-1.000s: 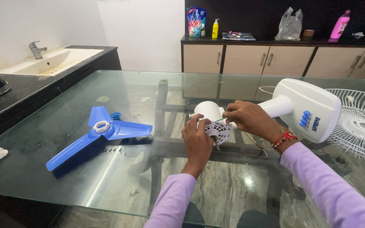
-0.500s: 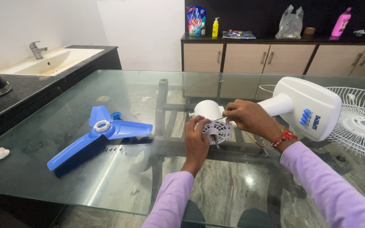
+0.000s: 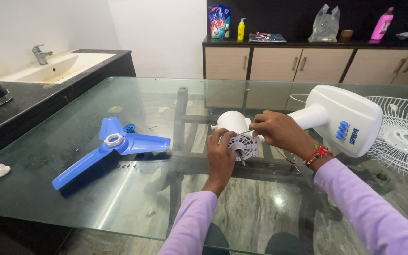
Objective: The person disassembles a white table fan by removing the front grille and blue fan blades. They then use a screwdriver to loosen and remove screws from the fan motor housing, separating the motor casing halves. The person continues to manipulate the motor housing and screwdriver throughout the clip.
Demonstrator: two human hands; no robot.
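Head view: two hands, left hand and right hand, both grip one fan motor; one blue blade nearby.

A glass-topped bench fills the middle of the view, and a grey marbled floor shows through it. At ten o'clock a black counter holds a cream sink with a chrome tap. White walls meet at twelve o'clock. From twelve to two o'clock runs a dark-topped sideboard with beige cabinet doors. Soft, even light glints off the glass.
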